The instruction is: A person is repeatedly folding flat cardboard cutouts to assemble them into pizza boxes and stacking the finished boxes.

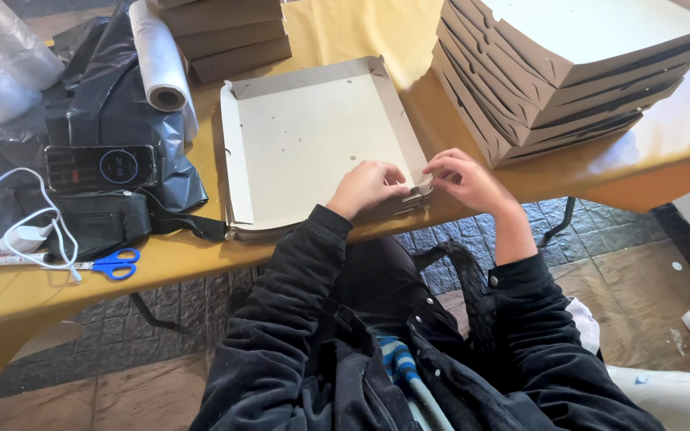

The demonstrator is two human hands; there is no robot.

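A flat grey cardboard box (pixel 313 136) lies open on the yellow table (pixel 664 152), its side walls folded up. My left hand (pixel 367 185) rests on the box's near right corner with the fingers curled onto the cardboard. My right hand (pixel 465 179) pinches the same corner's flap from the right side. Both hands meet at that corner, close to the table's front edge. Under the box lies a thin pile of more flat cardboard.
A stack of folded boxes (pixel 569 72) stands at the right, another stack (pixel 229 32) at the back. On the left lie black plastic bags (pixel 113 104), a roll of clear film (pixel 161 60), a phone (pixel 99 167), blue scissors (pixel 115 264), a white charger cable (pixel 29 235).
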